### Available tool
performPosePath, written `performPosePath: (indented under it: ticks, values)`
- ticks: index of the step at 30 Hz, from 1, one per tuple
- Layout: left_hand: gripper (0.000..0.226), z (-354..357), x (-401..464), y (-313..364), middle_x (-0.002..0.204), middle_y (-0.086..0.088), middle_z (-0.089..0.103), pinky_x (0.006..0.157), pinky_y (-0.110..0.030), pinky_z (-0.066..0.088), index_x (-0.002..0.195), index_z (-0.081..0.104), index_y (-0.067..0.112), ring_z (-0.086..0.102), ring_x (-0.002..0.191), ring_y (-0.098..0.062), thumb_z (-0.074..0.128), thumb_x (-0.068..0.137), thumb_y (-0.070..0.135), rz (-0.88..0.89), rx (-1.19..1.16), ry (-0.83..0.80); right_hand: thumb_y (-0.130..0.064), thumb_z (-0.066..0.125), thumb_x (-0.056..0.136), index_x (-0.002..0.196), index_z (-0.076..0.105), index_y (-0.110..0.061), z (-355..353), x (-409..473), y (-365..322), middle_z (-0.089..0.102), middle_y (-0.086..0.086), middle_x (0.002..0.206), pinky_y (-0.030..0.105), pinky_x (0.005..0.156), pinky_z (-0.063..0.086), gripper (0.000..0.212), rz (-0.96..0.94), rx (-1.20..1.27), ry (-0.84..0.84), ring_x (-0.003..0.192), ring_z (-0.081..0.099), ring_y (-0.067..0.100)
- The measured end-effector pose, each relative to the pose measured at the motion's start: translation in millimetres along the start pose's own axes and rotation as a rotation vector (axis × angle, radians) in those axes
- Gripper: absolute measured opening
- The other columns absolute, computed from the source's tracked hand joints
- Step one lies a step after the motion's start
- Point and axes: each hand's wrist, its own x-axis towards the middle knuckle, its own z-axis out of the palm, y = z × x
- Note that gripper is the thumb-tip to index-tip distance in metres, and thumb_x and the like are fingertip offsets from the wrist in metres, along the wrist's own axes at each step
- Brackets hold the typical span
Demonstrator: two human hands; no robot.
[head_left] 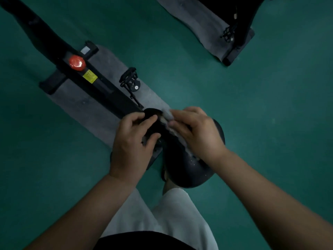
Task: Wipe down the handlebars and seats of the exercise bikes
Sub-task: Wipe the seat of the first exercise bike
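The left hand (132,141) grips the stiff, fixed seat (182,168) nose; right hand (196,130) fingers press the soft, limp cloth (166,117) flat.

Your one head camera looked almost straight down, close over the seat (182,165) at frame centre, with the bike frame (100,87) running toward 10 o'clock and a second bike (232,17) at 1 o'clock.
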Motion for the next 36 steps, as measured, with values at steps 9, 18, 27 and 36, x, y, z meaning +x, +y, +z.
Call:
performPosePath:
  ticks: [9, 18, 27, 36]
  values:
    - [0.076, 47.9, -44.6, 60.3, 0.132, 0.008, 0.039, 0.098, -0.035, 0.054, 0.144, 0.046, 0.035, 0.057, 0.109, -0.003, 0.083, 0.079, 0.023, -0.488, -0.195, 0.197, -0.023, 0.064, 0.092, 0.098, 0.072, -0.011, -10.5, 20.4, 30.0, 0.060, -0.014, 0.068, 0.005, 0.064, 0.037, 0.016, -0.142, 0.181, -0.152, 0.067, 0.053, -0.007]
    - [0.078, 64.9, -40.3, 69.9, 0.123, 0.026, 0.040, 0.098, -0.024, 0.052, 0.137, 0.050, 0.039, 0.058, 0.107, -0.007, 0.086, 0.074, 0.012, -0.526, -0.286, 0.327, -0.024, 0.073, 0.084, 0.110, 0.073, -0.015, -56.1, 37.7, 95.9, 0.073, 0.002, 0.107, 0.027, 0.086, 0.048, 0.027, -0.435, 0.109, -0.499, 0.098, 0.064, 0.005]
    - [0.079, 64.0, -35.7, 66.8, 0.115, 0.037, 0.041, 0.100, -0.024, 0.051, 0.130, 0.049, 0.050, 0.059, 0.103, -0.005, 0.088, 0.071, 0.014, -0.505, -0.258, 0.350, -0.024, 0.064, 0.093, 0.115, 0.071, -0.019, -30.3, 60.5, 72.3, 0.070, -0.016, 0.092, 0.003, 0.070, 0.041, 0.024, -0.311, 0.206, -0.547, 0.087, 0.058, -0.009]
    - [0.078, 67.5, -34.7, 69.2, 0.120, 0.022, 0.042, 0.101, -0.031, 0.053, 0.133, 0.051, 0.041, 0.059, 0.101, -0.010, 0.088, 0.071, 0.011, -0.528, -0.297, 0.399, -0.028, 0.061, 0.094, 0.105, 0.073, -0.022, -45.7, 34.0, 112.5, 0.075, 0.000, 0.097, 0.019, 0.074, 0.048, 0.018, -0.161, 0.057, -0.385, 0.085, 0.065, 0.003]
